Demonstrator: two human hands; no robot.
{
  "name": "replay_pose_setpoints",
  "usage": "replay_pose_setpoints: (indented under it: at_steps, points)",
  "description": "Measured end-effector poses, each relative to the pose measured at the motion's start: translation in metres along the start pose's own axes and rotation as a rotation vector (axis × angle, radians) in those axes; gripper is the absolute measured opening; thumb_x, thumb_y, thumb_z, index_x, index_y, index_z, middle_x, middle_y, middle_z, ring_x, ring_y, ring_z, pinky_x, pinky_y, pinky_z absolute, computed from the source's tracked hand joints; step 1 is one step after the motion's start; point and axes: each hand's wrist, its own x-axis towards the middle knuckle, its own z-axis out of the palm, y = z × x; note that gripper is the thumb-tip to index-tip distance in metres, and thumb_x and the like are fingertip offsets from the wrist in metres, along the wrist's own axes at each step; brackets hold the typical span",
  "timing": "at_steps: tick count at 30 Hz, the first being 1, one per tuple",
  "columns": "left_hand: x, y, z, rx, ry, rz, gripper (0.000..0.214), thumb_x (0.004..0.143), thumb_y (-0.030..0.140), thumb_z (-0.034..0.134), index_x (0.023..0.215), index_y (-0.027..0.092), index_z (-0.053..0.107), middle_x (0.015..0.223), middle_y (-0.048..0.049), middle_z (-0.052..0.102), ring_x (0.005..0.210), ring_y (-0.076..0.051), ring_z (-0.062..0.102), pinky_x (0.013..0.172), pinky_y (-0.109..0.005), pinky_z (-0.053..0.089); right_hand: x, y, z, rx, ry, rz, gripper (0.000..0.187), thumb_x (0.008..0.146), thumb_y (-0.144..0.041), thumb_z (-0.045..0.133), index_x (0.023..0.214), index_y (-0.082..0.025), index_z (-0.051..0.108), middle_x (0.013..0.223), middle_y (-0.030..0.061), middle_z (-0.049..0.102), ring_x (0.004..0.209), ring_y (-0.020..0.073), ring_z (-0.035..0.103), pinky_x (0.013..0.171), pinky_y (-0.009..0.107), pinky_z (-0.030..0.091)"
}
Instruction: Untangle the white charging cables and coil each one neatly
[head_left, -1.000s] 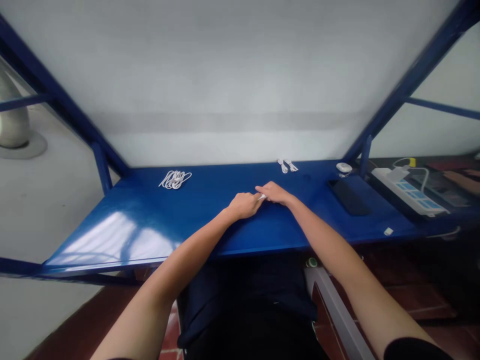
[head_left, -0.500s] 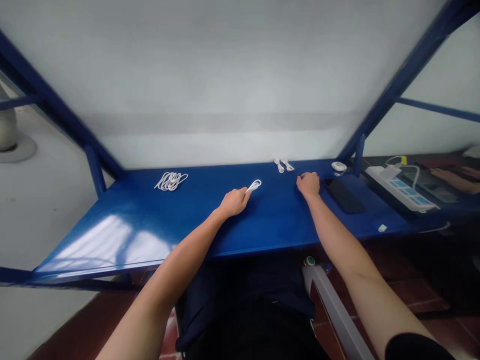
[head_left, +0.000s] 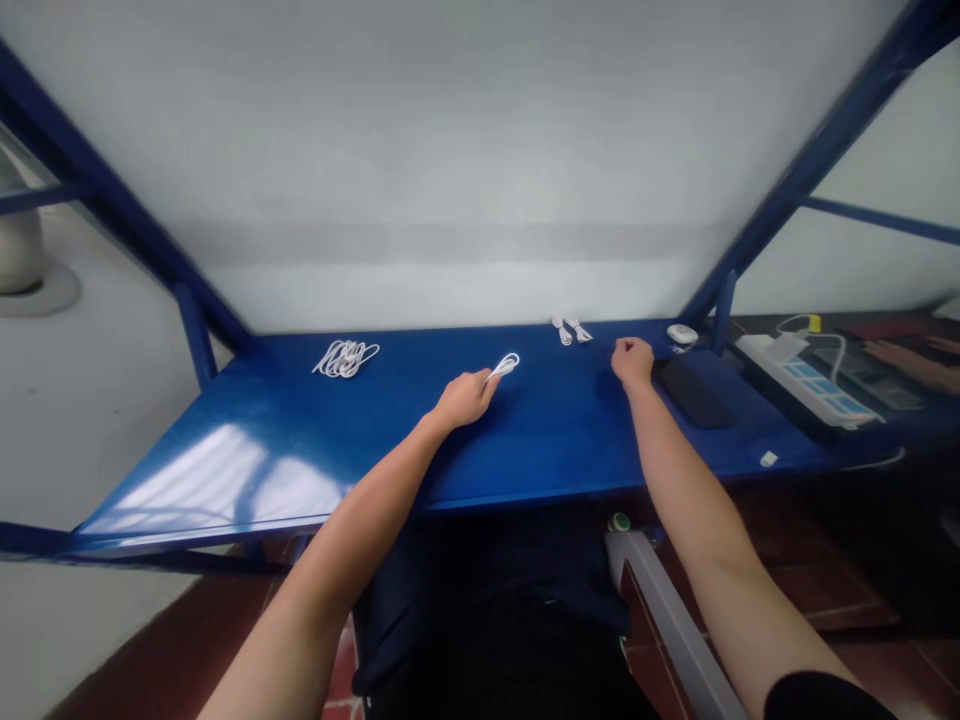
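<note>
My left hand rests on the blue table with a small loop of white cable sticking out from its fingers. The rest of that cable is hidden inside my grip. My right hand sits curled on the tabletop, apart from my left, with nothing showing in it. Just beyond and left of it lie two short bundled white cables. A larger coil of white cable lies farther left at the table's back edge.
A black pad and a small white round object lie to the right. Beyond them sit a white power strip and another person's forearm. Blue metal struts rise from the table toward a white wall.
My hands were together at the white cable a second ago and have parted. My right hand has moved right and away from my left, which now holds the loop farther from my body.
</note>
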Motion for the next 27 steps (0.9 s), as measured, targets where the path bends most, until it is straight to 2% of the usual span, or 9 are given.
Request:
replay_pose_setpoints:
  at_steps: [3,5,9,12,14,17,21,25,27]
  points:
    - [0.000,0.001,0.000,-0.005,0.003,0.009,0.044,0.101,0.045,0.023,0.090,0.020,0.058,0.075,-0.0066,0.065,0.067,-0.021,0.060,0.057,-0.028,0.031,0.000,-0.005,0.001,0.322,-0.017,0.177,0.013,0.077,-0.020,0.054,0.068,-0.015,0.062,0.066,0.0040,0.062,0.059,0.0151,0.055,0.059,0.028,0.046]
    - [-0.001,0.005,0.001,0.003,0.006,0.014,0.044,0.101,0.045,0.023,0.092,0.019,0.058,0.075,-0.0065,0.065,0.068,-0.021,0.061,0.058,-0.028,0.033,-0.008,-0.015,0.004,0.517,-0.128,0.258,0.008,0.073,-0.021,0.061,0.067,-0.016,0.060,0.062,0.0011,0.059,0.052,0.0109,0.048,0.049,0.023,0.041]
    - [-0.004,0.022,0.005,0.021,-0.014,0.078,0.043,0.101,0.045,0.023,0.096,0.020,0.058,0.081,-0.0073,0.067,0.075,-0.022,0.064,0.063,-0.028,0.038,-0.045,-0.046,0.012,0.739,-0.565,0.218,0.018,0.065,-0.027,0.075,0.067,-0.016,0.060,0.062,0.0001,0.056,0.053,0.0083,0.047,0.046,0.020,0.037]
    - [-0.006,0.033,0.008,0.045,-0.060,0.123,0.042,0.101,0.045,0.023,0.098,0.020,0.058,0.091,-0.0086,0.069,0.083,-0.022,0.066,0.069,-0.029,0.042,-0.075,-0.068,0.015,0.761,-0.901,0.092,0.030,0.063,-0.040,0.078,0.068,-0.016,0.060,0.060,-0.0015,0.054,0.051,0.0077,0.044,0.044,0.021,0.035]
    - [-0.006,0.036,0.009,0.096,-0.096,0.119,0.041,0.101,0.045,0.025,0.101,0.020,0.058,0.096,-0.0096,0.069,0.086,-0.023,0.067,0.072,-0.030,0.044,-0.087,-0.075,0.015,0.723,-1.024,0.032,0.033,0.065,-0.044,0.077,0.070,-0.016,0.061,0.059,-0.0025,0.054,0.047,0.0071,0.041,0.043,0.021,0.032]
    - [-0.006,0.037,0.010,0.201,-0.145,0.090,0.041,0.100,0.046,0.026,0.105,0.018,0.057,0.097,-0.0116,0.070,0.087,-0.026,0.068,0.075,-0.033,0.046,-0.093,-0.078,0.012,0.600,-1.049,-0.063,0.030,0.070,-0.044,0.072,0.069,-0.016,0.062,0.057,-0.0026,0.054,0.045,0.0073,0.040,0.042,0.022,0.029]
    - [-0.005,0.038,0.012,0.295,-0.169,0.078,0.044,0.100,0.045,0.024,0.108,0.015,0.057,0.094,-0.0145,0.070,0.087,-0.029,0.069,0.076,-0.037,0.049,-0.094,-0.080,0.008,0.371,-0.932,-0.235,0.025,0.080,-0.039,0.060,0.069,-0.017,0.061,0.054,-0.0026,0.053,0.046,0.0091,0.042,0.047,0.024,0.031]
    - [-0.005,0.040,0.014,0.330,-0.156,0.051,0.045,0.101,0.041,0.023,0.111,0.012,0.055,0.094,-0.0169,0.069,0.086,-0.031,0.070,0.074,-0.040,0.050,-0.103,-0.090,0.009,0.231,-0.843,-0.458,0.022,0.082,-0.032,0.053,0.070,-0.017,0.064,0.069,0.0024,0.063,0.065,0.0143,0.054,0.063,0.026,0.040]
    - [-0.005,0.041,0.014,0.330,-0.149,0.024,0.044,0.101,0.039,0.023,0.112,0.011,0.054,0.097,-0.0180,0.069,0.088,-0.032,0.070,0.074,-0.040,0.051,-0.110,-0.094,0.012,0.164,-0.792,-0.516,0.021,0.081,-0.028,0.052,0.068,-0.017,0.065,0.078,0.0050,0.067,0.074,0.0165,0.057,0.069,0.026,0.041]
